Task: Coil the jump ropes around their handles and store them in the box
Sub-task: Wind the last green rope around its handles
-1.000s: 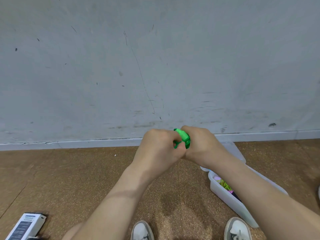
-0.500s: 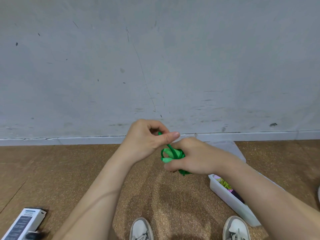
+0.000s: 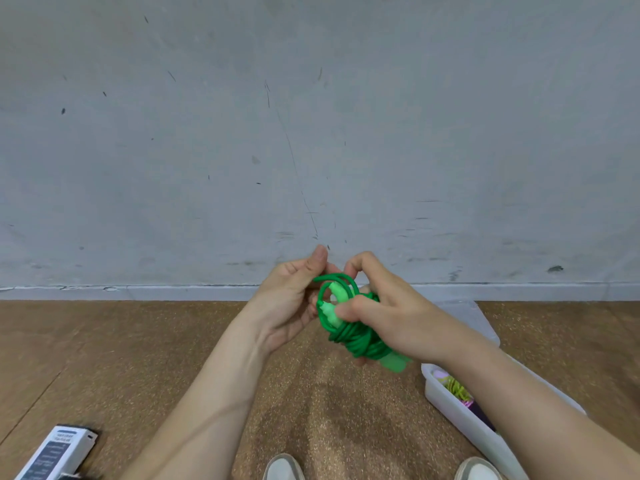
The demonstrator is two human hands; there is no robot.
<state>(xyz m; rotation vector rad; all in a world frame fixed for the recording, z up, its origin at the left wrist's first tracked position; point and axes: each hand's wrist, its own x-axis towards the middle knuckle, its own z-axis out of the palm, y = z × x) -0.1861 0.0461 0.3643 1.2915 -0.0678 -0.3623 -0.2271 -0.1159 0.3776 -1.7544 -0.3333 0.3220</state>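
Fingers point(image 3: 349, 311) of the right hand point(image 3: 391, 320) are curling tight round the green jump rope point(image 3: 356, 341), thumb pressing by the pale handles point(image 3: 337, 293) at the top of the bundle. Left hand point(image 3: 287, 306) is sitting half-curled against the loose top loop point(image 3: 332, 279), thumb up. Cannot tell whether it is actually pinching that loop.

Bundle is hanging in the air above the floor point(image 3: 173, 358), just left of the white box point(image 3: 446, 400), which is already holding a yellow-and-pink rope point(image 3: 457, 389).

Rope is looking light, rubbery and springy. The coils are likely wanting to pop open, and the smooth cord is probably sliding easily. Best hold is judged to be across the wound middle, squeezing the coils onto the handles, not by the handle end point(image 3: 394, 366). Loose loop is probably needing a tuck before the drop.
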